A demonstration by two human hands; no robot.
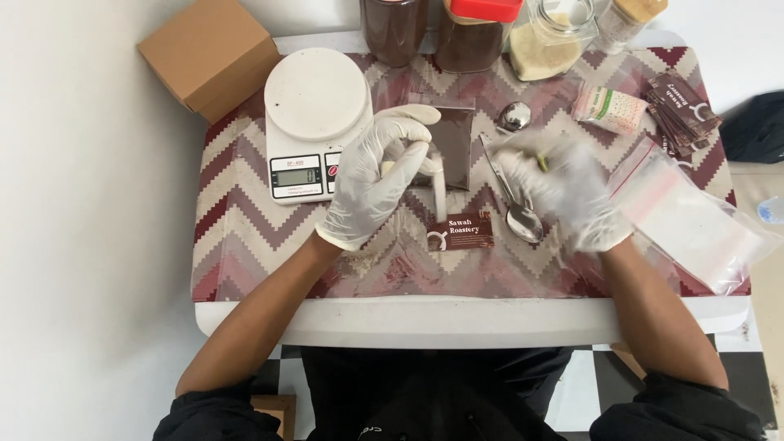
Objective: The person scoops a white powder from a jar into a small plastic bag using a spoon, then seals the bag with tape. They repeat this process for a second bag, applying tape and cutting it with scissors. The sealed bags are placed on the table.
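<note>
Both my hands wear white gloves. My left hand (377, 175) is closed on a small white strip (438, 186) that hangs down beside a clear pouch of dark brown powder (452, 139) lying on the table. My right hand (567, 186) is motion-blurred and pinches a small yellowish-green object (544, 162); what it is I cannot tell. A brown printed label (462, 233) lies between my hands, near the table's front. Two metal spoons (516, 196) rest just left of my right hand.
A white digital scale (313, 122) stands at the back left beside a cardboard box (211, 55). Jars of brown powder (467, 33) and pale grains (549, 37) line the back edge. Clear zip bags (694, 220), a label stack (682, 106) and a small packet (611, 108) lie right.
</note>
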